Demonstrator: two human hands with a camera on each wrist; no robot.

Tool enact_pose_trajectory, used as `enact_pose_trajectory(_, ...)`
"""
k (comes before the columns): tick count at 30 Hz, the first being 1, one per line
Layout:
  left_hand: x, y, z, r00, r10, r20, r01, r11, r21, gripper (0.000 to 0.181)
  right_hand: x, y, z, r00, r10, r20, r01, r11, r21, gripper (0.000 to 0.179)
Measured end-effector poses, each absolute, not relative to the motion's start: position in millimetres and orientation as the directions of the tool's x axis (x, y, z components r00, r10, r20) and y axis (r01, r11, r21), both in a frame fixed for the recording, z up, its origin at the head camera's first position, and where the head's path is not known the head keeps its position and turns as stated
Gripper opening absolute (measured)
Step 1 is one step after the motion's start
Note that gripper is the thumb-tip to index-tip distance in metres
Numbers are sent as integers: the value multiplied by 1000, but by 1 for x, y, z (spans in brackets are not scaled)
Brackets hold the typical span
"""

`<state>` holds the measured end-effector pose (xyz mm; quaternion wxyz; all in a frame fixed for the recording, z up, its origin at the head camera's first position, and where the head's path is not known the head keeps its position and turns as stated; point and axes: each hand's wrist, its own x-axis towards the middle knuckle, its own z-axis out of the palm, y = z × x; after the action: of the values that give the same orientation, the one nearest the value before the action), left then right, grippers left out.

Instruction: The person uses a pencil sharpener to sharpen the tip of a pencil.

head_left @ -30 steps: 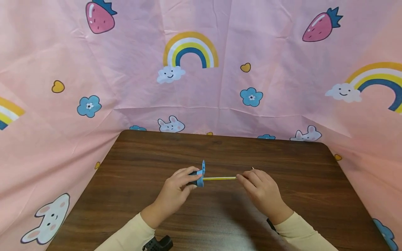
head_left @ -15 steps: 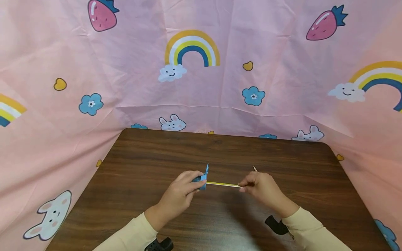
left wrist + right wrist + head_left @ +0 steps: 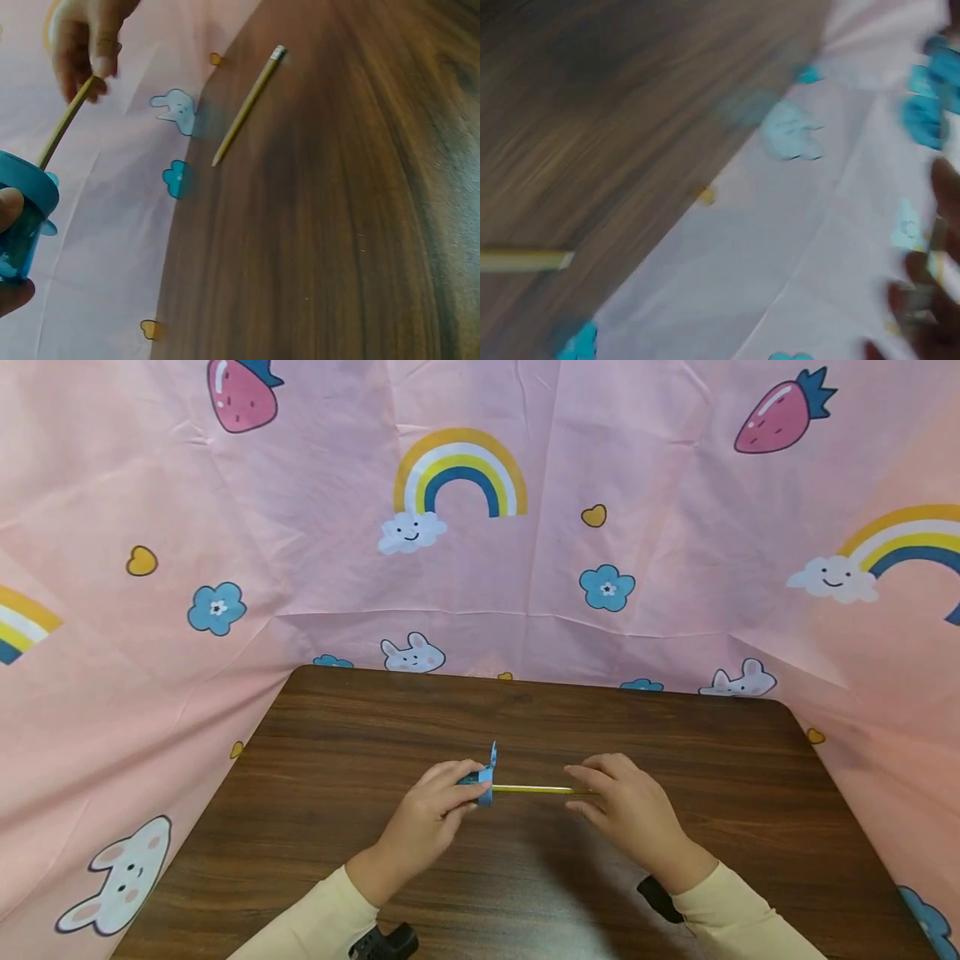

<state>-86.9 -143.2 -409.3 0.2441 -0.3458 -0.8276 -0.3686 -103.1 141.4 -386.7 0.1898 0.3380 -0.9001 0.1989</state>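
My left hand [image 3: 420, 814] grips a small blue pencil sharpener [image 3: 486, 785] with a translucent container below its cap; a thin blue lid stands flipped up from it. A yellow pencil [image 3: 532, 789] sticks out of the sharpener's opening toward the right. My right hand [image 3: 637, 814] has thumb and fingers around the pencil's far end. Seen from the left wrist, fingertips pinch that end, and the sharpener [image 3: 30, 187] sits at the left edge. The pencil's point is hidden inside the sharpener. The right wrist view is blurred.
A second pencil [image 3: 249, 105] lies on the dark wooden table [image 3: 375, 718], near its far edge in the left wrist view; my right hand hides it from the head camera. Behind the table hangs a pink patterned cloth [image 3: 315, 493].
My right hand has turned about the pencil's end, its fingers now spread more than half a second ago. The left hand still holds the sharpener, tilted slightly differently; the second pencil has become hidden.
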Motion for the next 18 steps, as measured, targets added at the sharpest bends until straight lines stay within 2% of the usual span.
enact_pose_trajectory(2, -86, -144, -407, -691, 370, 621, 711, 501, 493, 36, -104, 141, -394, -528, -542, 654, -742, 669, -45, 23)
enact_pose_trajectory(4, -85, -145, -404, -737, 349, 579, 669, 499, 551, 37, -107, 141, -400, -362, -538, 761, -769, 634, 83, 14)
enact_pose_trajectory(5, -84, -145, -403, -753, 343, 561, 653, 492, 575, 38, -107, 141, -402, -292, -530, 796, -775, 619, 128, 18)
enact_pose_trajectory(7, -83, -145, -401, -776, 333, 536, 628, 481, 611, 38, -109, 140, -405, -195, -508, 839, -769, 610, 190, 27)
enact_pose_trajectory(9, -82, -145, -399, -784, 331, 526, 620, 477, 623, 39, -109, 139, -407, -163, -488, 858, -766, 611, 202, 29)
enact_pose_trajectory(11, -81, -146, -398, -776, 341, 531, 629, 488, 605, 39, -107, 138, -407, -208, -473, 856, -771, 618, 153, 30)
enact_pose_trajectory(13, -80, -146, -398, -753, 359, 551, 654, 502, 566, 39, -104, 138, -405, -318, -466, 825, -777, 628, 55, 23)
enact_pose_trajectory(16, -81, -146, -400, -687, 398, 608, 717, 509, 476, 38, -100, 138, -397, -543, -459, 703, -748, 645, -157, 5)
enact_pose_trajectory(18, -82, -146, -402, -626, 428, 652, 765, 498, 408, 36, -98, 140, -389, -719, -465, 516, -679, 631, -376, 7)
